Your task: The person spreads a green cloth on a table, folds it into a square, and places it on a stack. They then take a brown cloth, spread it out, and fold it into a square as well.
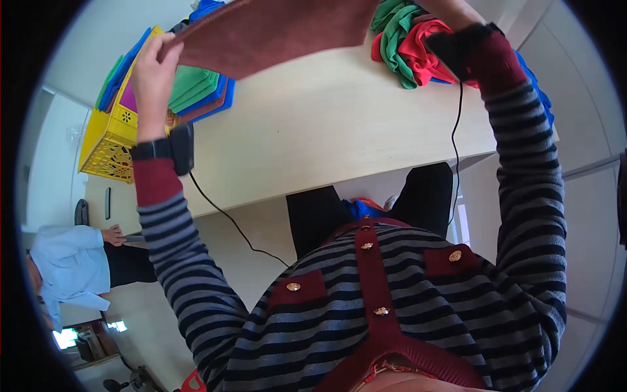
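A brown cloth (274,39) hangs spread out above the far part of the table, its upper part cut off by the top of the picture. My left hand (157,75) pinches its left edge between thumb and fingers. At the top right, my right hand (452,12) is raised near the crumpled cloths; its fingers lie outside the picture, so its grip is hidden. Beneath the left end of the brown cloth lies a stack of folded green cloths (194,88) with blue and brown ones under them. Crumpled red cloth (426,55) and green cloth (396,49) are heaped at the far right.
A yellow plastic basket (108,144) holding folded cloths stands at the table's left end. Black cables (225,225) run from the devices on both my wrists. A person in a light blue top (72,258) is at the left. The pale table (313,117) spans the middle.
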A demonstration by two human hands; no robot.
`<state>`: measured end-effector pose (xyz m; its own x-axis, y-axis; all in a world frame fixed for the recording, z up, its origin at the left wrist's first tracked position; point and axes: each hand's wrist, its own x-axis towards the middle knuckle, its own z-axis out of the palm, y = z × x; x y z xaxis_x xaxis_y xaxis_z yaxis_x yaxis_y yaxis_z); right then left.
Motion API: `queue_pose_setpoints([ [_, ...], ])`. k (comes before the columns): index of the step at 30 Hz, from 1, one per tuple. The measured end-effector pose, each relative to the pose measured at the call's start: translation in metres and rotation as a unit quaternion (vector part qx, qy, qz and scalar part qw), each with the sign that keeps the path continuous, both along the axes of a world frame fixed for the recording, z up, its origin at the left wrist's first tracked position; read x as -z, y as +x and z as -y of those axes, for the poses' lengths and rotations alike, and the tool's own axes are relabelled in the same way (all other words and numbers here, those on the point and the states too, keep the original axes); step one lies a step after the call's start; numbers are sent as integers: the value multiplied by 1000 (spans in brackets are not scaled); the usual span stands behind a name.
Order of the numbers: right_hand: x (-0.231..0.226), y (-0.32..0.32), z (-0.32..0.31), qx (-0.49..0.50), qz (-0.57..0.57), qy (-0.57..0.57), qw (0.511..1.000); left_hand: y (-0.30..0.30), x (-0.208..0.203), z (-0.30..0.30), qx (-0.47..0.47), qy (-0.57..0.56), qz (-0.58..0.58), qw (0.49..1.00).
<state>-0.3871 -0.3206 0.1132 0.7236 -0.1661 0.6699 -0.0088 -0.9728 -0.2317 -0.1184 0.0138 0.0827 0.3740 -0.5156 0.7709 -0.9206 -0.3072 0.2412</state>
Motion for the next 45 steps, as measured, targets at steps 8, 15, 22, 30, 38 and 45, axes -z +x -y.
queue_pose_setpoints([
  [8,195,-62,-24,-81,-103,-77,988,-87,170,-53,38,166,-8,985],
  [15,255,-102,-57,-117,-148,-15,982,-134,227,-82,45,196,-95,975],
  [22,243,-117,-60,-115,-203,-2,973,-143,220,-92,59,232,-131,962],
  [30,248,-6,-86,-40,-195,42,979,-96,216,6,81,198,-121,969],
  [38,296,94,-144,10,-224,52,973,-65,287,75,-81,353,-72,929],
  [45,309,58,-64,117,-245,-64,960,-40,281,37,-157,356,-115,914],
])
